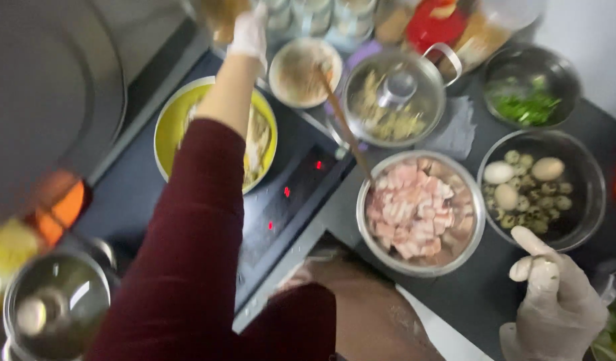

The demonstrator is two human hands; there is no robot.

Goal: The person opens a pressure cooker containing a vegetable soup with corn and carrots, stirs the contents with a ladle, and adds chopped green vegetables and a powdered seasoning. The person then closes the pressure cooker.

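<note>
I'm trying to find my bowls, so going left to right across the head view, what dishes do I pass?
Lidded pot → yellow bowl → white bowl → glass-lidded pan → meat bowl → egg bowl.

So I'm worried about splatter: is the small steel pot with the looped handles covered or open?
Covered: a glass lid with a central knob sits on the steel pot, food showing through it.

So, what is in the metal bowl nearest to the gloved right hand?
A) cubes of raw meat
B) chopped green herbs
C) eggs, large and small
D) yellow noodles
C: the bowl just above the right hand holds pale large eggs and small speckled ones.
</note>
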